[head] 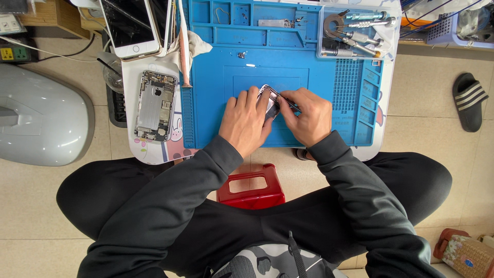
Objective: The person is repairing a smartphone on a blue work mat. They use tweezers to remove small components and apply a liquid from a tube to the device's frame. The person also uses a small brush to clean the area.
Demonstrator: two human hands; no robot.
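Both hands grip a small silvery metal phone frame (271, 103) at the middle of the blue silicone work mat (309, 82) on the table: the left hand (246, 121) clamps its near-left edge, and the right hand (307, 116) pinches its right side. An opened silver phone body (155, 105) lies well apart to the left.

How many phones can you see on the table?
3: a white phone at top left, an opened phone body below it, and a phone frame between left hand and right hand. More may be hidden.
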